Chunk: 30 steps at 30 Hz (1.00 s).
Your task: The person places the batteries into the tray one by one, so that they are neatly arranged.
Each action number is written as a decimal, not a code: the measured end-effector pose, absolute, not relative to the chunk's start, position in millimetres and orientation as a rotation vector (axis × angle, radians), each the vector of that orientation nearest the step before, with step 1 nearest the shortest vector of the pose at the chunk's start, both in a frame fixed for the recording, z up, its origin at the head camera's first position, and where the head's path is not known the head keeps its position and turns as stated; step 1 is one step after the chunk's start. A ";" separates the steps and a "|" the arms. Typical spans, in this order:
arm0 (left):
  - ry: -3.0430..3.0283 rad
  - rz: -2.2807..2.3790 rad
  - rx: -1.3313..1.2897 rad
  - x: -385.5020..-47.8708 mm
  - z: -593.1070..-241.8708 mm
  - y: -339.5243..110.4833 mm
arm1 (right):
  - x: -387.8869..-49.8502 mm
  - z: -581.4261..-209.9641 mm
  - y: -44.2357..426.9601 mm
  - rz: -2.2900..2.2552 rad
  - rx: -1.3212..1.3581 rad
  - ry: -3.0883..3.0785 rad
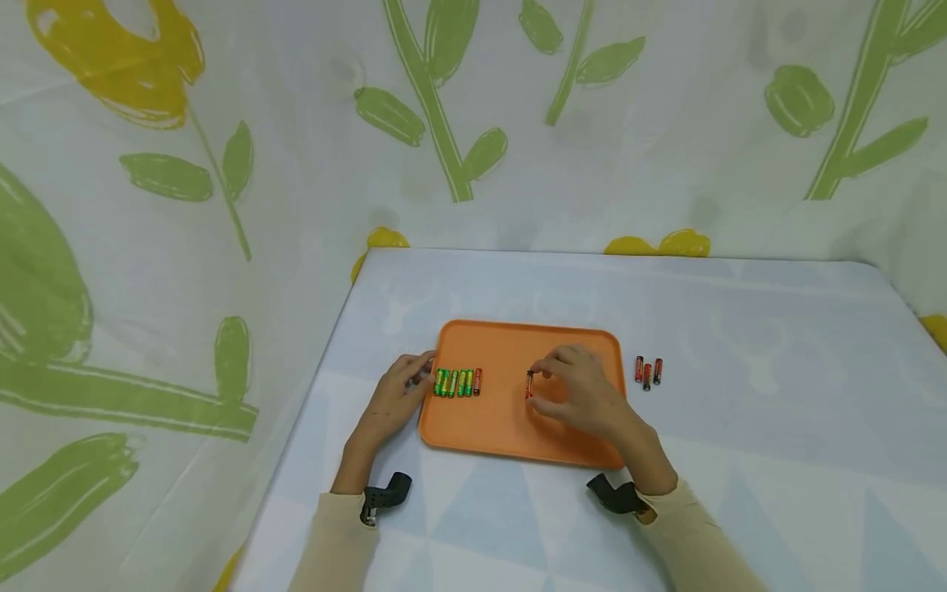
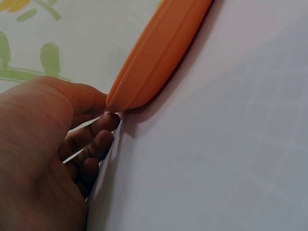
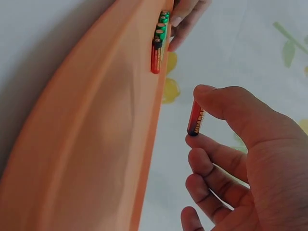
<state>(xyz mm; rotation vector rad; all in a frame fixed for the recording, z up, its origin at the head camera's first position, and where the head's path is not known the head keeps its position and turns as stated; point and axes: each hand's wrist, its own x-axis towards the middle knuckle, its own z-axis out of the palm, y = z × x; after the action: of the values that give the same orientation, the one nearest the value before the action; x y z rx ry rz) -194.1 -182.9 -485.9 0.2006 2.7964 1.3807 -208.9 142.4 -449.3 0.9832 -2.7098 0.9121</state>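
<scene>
An orange tray (image 1: pixel 510 436) lies on the table, and my left hand (image 1: pixel 395 400) pinches its left rim. In the left wrist view the thumb (image 2: pixel 89 98) meets the tray's edge, with curled fingers beneath. Over the middle-right of the tray, my right hand (image 1: pixel 580 390) holds a red and black battery (image 3: pixel 196 118) by its ends, between thumb and index finger. Several green and yellow batteries (image 1: pixel 451 383) stand in a row along the tray's left side, with one red battery (image 1: pixel 477 382) at the row's right end.
Three red batteries (image 1: pixel 647 376) lie on the table just right of the tray. A patterned light cloth covers the table (image 1: pixel 777 395). A curtain (image 1: pixel 533 181) with green plants hangs behind and to the left. Both wrists wear black camera mounts (image 1: pixel 617 495).
</scene>
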 end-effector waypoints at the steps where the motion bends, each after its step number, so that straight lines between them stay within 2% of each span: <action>1: 2.794 1.383 0.209 -194.8 -486.0 -183.0 | -209.0 -448.0 139.6 0.907 0.980 -2.715; 14: 2.809 1.363 0.228 -196.1 -490.8 -186.2 | -217.5 -442.5 107.2 0.914 0.935 -2.785; 30: 2.807 1.376 0.218 -194.4 -490.6 -185.3 | -222.9 -459.4 84.0 0.821 0.972 -2.833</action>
<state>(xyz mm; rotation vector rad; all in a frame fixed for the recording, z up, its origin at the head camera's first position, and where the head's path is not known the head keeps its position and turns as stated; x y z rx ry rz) -194.4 -185.3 -490.6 0.2182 2.8066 1.3756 -222.9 84.0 -459.4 0.9716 -2.8326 0.8209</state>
